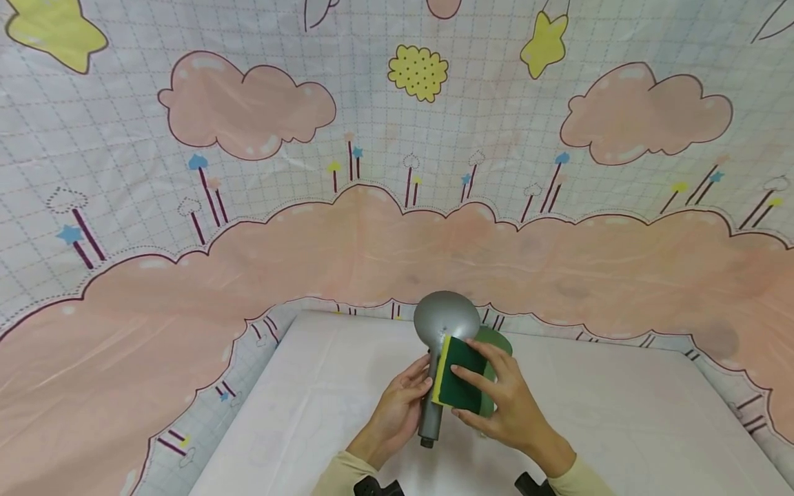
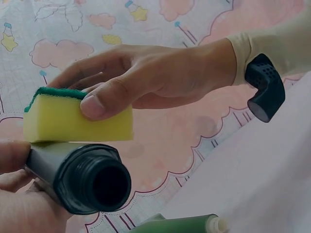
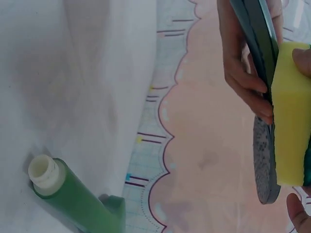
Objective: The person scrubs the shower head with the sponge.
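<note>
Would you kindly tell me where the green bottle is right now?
The green bottle lies on the white table, below the sponge and right hand; in the head view only its green end shows behind the sponge.

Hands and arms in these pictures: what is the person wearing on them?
Both hands are bare, the left hand and the right hand. Pale beige long sleeves reach the wrists. A dark camera mount, dotted with small holes, sits at each wrist.

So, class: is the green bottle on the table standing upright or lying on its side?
Lying on its side. The green bottle rests lengthwise on the white table, and its uncapped white neck points sideways.
</note>
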Available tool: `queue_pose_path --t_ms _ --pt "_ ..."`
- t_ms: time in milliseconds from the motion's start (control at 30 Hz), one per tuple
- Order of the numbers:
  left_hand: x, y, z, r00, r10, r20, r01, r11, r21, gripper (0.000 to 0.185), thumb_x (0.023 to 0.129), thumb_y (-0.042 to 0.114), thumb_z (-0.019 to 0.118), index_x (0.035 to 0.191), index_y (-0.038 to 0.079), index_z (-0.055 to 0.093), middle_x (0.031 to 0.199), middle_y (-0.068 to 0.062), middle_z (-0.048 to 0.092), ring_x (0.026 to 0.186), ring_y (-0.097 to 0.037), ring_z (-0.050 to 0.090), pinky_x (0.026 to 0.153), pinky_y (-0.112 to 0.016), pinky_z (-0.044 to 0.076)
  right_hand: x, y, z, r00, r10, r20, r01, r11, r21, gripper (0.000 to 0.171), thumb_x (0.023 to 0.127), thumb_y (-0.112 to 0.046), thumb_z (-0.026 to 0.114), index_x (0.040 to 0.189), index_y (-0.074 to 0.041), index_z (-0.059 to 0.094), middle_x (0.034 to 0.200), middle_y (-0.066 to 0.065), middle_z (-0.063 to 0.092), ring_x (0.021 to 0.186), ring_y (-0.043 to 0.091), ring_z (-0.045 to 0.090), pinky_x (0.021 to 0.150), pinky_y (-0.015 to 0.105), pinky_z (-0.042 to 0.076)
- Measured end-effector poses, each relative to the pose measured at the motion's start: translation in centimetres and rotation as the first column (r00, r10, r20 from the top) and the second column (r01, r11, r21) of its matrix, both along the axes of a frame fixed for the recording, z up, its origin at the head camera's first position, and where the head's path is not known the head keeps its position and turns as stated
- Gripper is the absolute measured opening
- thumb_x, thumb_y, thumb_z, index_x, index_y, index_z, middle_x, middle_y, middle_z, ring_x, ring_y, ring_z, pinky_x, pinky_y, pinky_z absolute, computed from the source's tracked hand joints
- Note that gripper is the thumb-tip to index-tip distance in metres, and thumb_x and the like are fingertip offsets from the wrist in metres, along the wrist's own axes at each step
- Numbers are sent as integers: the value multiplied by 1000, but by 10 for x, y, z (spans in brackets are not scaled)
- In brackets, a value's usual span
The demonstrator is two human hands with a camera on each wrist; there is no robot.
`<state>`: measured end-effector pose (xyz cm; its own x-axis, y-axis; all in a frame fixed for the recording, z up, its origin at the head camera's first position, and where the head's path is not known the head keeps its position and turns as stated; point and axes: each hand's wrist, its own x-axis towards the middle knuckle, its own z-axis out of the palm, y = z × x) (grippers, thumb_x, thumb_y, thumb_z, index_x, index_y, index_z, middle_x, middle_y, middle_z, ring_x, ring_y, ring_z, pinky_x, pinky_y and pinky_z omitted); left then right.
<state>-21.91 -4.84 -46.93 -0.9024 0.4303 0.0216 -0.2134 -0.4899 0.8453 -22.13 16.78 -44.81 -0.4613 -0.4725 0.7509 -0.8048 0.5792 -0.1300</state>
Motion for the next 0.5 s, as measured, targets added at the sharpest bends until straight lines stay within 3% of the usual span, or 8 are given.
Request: queue_pose_path --t_ms 133,300,500 --pt "-2 1 0 1000 4 5 -4 1000 28 54 104 11 43 155 8 25 161 -16 27 150 -27 24 123 -44 18 4 -3 -3 1000 10 9 -10 1000 4 55 83 -59 70 127 -27 66 145 16 48 129 33 43 93 56 43" --pt "-4 1 1 1000 4 3 -4 999 42 53 105 11 41 155 9 26 161 -15 27 149 -27 25 122 -44 22 8 -6 -8 1000 8 -3 -8 1000 6 56 79 -56 75 127 -28 66 144 15 49 129 31 44 92 53 44" --pt "-9 0 0 1000 15 -1 -15 1000 20 54 106 14 40 156 8 22 161 -16 25 149 -28 26 121 -45 23 13 -10 -14 1000 1 -3 -1 1000 25 64 69 -47 85 127 -30 66 143 15 50 128 29 44 93 50 44"
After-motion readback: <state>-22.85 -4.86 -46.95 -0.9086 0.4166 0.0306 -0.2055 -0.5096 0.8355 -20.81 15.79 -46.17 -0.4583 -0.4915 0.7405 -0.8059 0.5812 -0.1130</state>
